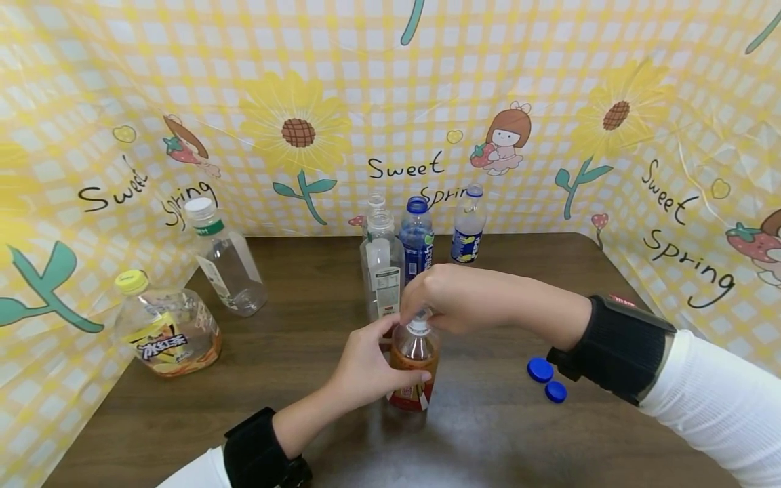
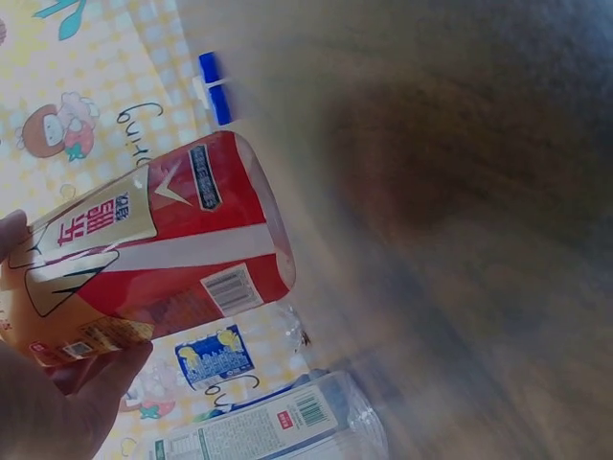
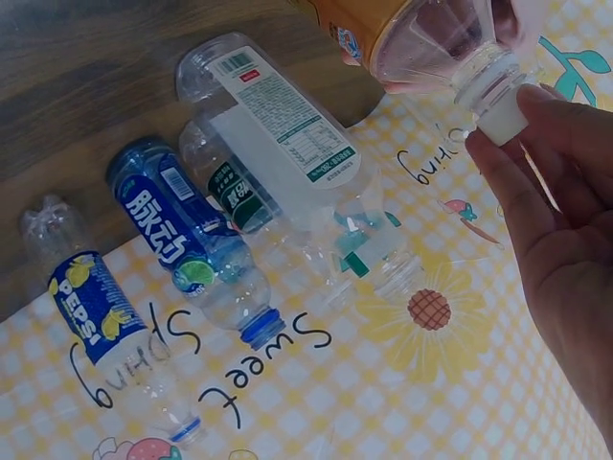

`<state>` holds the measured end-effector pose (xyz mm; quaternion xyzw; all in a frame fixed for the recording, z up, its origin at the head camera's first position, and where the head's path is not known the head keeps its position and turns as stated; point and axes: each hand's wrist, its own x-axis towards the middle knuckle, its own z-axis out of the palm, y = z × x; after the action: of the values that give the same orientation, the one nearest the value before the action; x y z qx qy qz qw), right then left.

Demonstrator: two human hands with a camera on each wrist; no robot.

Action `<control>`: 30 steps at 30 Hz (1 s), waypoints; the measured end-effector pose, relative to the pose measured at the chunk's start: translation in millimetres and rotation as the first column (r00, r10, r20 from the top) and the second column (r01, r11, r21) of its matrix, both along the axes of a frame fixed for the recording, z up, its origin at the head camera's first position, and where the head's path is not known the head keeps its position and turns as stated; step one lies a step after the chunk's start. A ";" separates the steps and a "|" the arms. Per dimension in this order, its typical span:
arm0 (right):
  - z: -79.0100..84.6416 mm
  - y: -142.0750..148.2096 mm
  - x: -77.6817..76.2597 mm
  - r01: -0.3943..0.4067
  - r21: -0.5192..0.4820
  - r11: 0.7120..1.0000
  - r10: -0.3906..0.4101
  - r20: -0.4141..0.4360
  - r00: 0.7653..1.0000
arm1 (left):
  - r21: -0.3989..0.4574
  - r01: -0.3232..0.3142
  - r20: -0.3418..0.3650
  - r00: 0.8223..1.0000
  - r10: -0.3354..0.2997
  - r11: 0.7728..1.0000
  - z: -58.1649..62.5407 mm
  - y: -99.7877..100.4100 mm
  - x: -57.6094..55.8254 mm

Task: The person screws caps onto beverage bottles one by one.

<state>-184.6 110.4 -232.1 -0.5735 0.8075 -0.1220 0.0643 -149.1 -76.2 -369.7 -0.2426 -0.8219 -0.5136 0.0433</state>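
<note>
A plastic drink bottle with a red and orange label stands upright on the table in front of me. My left hand grips it round the body, with the thumb across the label. At the top, my right hand pinches the white cap between thumb and fingers, at the mouth of the clear neck. The right hand partly hides the cap in the head view. Close behind the bottle stands a clear bottle with a white label.
A blue-labelled bottle and a Pepsi bottle stand uncapped at the back. On the left are a white-capped clear bottle and a yellow-capped bottle. Two blue caps lie right. A patterned sheet walls the table.
</note>
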 end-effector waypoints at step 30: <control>-14.0 3.7 7.2 0.164 -0.006 0.986 -0.155 -0.353 0.923 | -0.004 -0.003 0.002 1.000 0.003 1.000 1.7 8.5 2.8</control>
<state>-177.4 114.1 -246.1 -0.5177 0.8513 -0.0126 -0.0845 -146.2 -67.7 -368.0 -0.2410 -0.8232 -0.5122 0.0425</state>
